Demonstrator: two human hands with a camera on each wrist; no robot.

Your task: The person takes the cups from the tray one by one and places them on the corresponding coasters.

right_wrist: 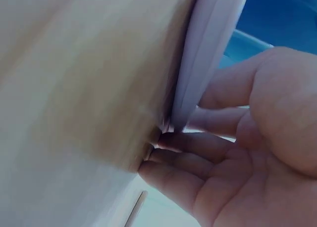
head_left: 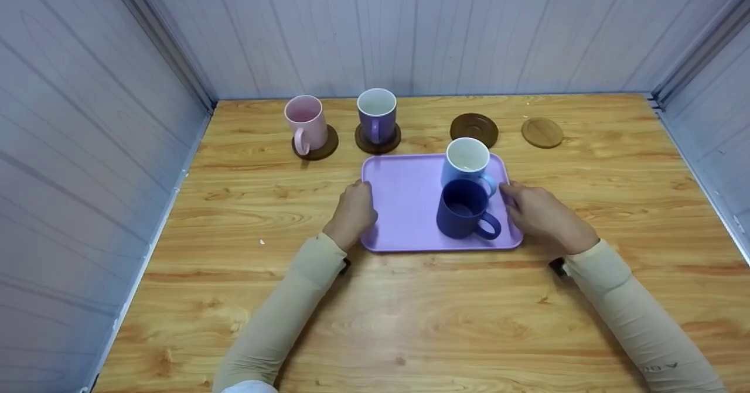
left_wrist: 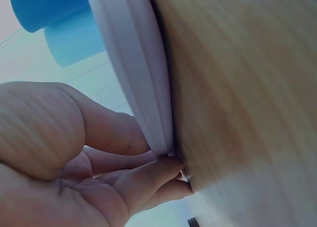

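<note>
A purple rectangular tray (head_left: pixel 404 205) lies on the wooden table between both hands. My left hand (head_left: pixel 353 211) grips its left edge; in the left wrist view the thumb (left_wrist: pixel 116 133) is on the rim and the fingertips are tucked at the underside. At the right edge my right hand (head_left: pixel 545 214) holds the tray the same way, fingers (right_wrist: pixel 198 145) low by the tabletop. On the tray's right half stand a dark blue mug (head_left: pixel 454 220) and, behind it, a light blue mug (head_left: pixel 451 173) with a white inside, both upright with handles to the right.
Behind the tray at left, a pink mug (head_left: pixel 316 129) and a purple mug (head_left: pixel 381 125) each stand on a dark round coaster. A bare dark brown coaster (head_left: pixel 473 128) and a light wooden coaster (head_left: pixel 542 132) lie behind at right. Pale panel walls (head_left: pixel 387 30) border the table.
</note>
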